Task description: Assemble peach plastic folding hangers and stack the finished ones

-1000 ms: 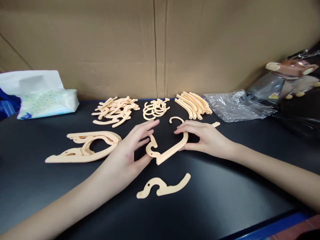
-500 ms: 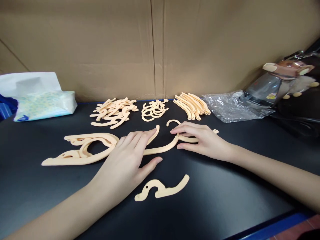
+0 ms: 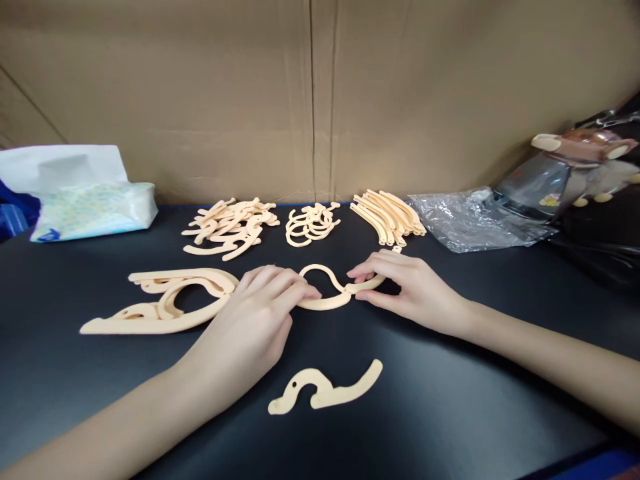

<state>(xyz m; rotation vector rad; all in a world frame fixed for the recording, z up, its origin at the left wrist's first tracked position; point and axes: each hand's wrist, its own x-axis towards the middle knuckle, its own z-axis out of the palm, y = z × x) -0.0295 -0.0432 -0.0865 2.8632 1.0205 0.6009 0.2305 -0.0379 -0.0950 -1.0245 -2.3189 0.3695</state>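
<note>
Black table (image 3: 475,387) against cardboard (image 3: 225,100). Left hand (image 3: 250,327) and right hand (image 3: 420,293) each pinched tight on curved pieces (image 3: 325,303) lying mid-table, touching end to end; 3 piles (image 3: 311,223) beyond, 1 loose piece (image 3: 325,393) nearer.

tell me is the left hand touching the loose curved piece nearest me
Apart. Head view shows bare black table between the left hand, which grips the arched piece, and the loose curved piece.
</note>
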